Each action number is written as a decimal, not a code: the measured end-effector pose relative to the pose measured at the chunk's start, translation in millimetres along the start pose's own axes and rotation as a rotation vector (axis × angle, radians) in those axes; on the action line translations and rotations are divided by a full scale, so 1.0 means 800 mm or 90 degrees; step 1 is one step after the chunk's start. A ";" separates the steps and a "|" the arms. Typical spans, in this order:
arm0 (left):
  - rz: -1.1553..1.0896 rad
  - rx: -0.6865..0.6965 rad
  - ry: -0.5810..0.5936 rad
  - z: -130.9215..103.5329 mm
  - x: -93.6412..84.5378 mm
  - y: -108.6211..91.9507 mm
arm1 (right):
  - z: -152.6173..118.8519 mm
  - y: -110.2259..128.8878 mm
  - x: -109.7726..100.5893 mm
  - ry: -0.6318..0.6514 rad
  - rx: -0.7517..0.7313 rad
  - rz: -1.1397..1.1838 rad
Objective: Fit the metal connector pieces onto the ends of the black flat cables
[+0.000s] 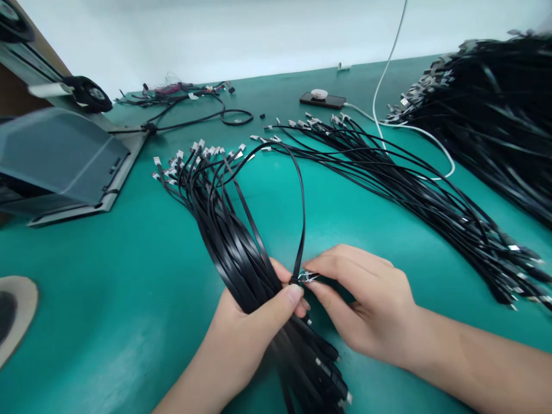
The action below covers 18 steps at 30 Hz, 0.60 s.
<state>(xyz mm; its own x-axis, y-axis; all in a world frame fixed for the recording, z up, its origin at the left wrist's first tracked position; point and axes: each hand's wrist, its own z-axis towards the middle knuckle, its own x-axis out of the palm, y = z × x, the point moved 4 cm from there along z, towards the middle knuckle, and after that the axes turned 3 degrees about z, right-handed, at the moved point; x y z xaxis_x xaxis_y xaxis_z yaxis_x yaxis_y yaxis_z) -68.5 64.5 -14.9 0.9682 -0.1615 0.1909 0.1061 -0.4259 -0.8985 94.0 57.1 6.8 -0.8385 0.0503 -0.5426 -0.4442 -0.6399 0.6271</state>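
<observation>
My left hand [263, 322] is closed around a bundle of flat black cables [241, 241] with small white-tagged connectors at the far end. Between its thumb and fingers it also pinches the end of one cable [302, 213] that loops up and away from the bundle. My right hand [371, 299] is closed, thumb against forefinger, on a small shiny metal piece [308, 276] that touches that cable's end. What exactly the metal piece is, I cannot make out. The bundle's near ends, with dark plugs, hang below my left hand.
A second spread of black cables [401, 178] lies to the right, and a large heap of them [495, 109] behind it. At the back rests a phone [322, 101] with a white cord. A grey machine [60, 161] and a tape roll [17, 310] stand left.
</observation>
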 end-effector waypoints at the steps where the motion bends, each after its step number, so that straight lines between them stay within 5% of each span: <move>1: -0.002 -0.001 -0.004 0.000 0.000 0.000 | 0.000 0.000 0.000 0.004 0.003 -0.001; 13: 0.003 0.002 -0.012 0.000 0.000 0.001 | 0.000 -0.002 -0.001 0.016 0.024 -0.006; 18: -0.011 -0.002 -0.007 0.000 0.000 0.002 | 0.005 0.002 -0.014 -0.067 -0.012 0.022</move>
<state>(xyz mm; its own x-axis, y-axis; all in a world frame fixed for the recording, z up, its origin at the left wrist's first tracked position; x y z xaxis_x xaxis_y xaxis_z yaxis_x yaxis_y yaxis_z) -68.4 63.6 -16.0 0.9688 -0.1446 0.2014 0.1215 -0.4310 -0.8941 101.4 58.6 16.0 -0.8825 0.1073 -0.4579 -0.4086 -0.6570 0.6335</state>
